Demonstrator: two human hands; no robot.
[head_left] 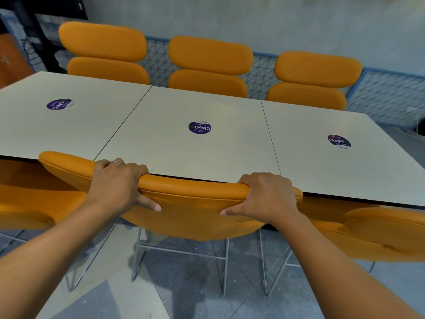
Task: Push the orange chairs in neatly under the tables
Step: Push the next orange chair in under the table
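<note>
Both clamped on the padded orange leather chair back [193,192], left hand [117,185] and right hand [264,196] equally near, long axis nine-to-three, pale square-topped counter [184,153] edge touching at twelve.

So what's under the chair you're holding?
Under the held orange chair, thin metal legs stand on the grey floor. Both hands, left and right, grip its backrest. Its seat is hidden under the table.
</note>
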